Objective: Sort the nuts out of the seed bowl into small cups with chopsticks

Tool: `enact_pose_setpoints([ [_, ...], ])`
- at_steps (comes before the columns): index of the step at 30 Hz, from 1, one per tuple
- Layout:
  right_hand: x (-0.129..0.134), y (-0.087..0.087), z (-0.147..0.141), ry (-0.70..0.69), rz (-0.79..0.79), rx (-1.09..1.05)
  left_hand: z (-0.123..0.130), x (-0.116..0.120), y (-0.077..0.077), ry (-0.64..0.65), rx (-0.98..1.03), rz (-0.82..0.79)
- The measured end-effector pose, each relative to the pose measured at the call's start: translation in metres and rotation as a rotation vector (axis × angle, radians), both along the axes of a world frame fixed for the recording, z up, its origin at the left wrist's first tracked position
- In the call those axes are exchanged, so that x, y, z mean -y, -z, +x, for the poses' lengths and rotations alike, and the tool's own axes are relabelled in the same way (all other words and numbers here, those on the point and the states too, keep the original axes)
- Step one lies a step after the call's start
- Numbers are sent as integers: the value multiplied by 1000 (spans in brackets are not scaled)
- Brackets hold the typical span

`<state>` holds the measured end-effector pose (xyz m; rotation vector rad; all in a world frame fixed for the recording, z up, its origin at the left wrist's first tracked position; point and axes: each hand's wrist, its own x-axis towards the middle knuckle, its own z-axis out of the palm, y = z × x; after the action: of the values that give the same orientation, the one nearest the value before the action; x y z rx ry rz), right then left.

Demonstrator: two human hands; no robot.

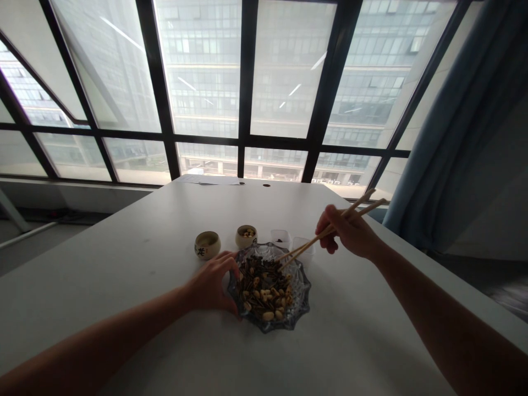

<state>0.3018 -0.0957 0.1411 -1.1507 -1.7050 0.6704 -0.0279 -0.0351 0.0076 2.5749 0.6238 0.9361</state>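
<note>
A scalloped glass bowl (303, 300) holds dark seeds (259, 269) and pale nuts (268, 300). My left hand (214, 280) grips its left rim, thumb below and fingers over the edge. Wooden chopsticks (319, 235) are held in my right hand (344, 231), right of and beyond the bowl. Their tips reach into the bowl near the seeds at its far side; whether they pinch anything is too small to tell. Behind the bowl stand a cream cup with dark writing (207, 246), a second cup (246, 236) with nuts inside, and a clear plastic container (281, 237) with something dark in it.
Another clear container (303, 247) stands behind the chopsticks. The white table (165, 253) extends to large windows, with papers (206, 180) and two round holes at its far end. A blue curtain (445, 143) hangs on the right.
</note>
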Motion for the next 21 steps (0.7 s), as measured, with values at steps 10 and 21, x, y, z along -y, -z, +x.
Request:
enact_pose_setpoints([
  [10, 13, -9, 1, -195, -87, 363, 0, 1, -2, -12, -6, -9],
  [21, 9, -5, 1, -219, -146, 250, -1, 1, -1, -10, 1, -14],
])
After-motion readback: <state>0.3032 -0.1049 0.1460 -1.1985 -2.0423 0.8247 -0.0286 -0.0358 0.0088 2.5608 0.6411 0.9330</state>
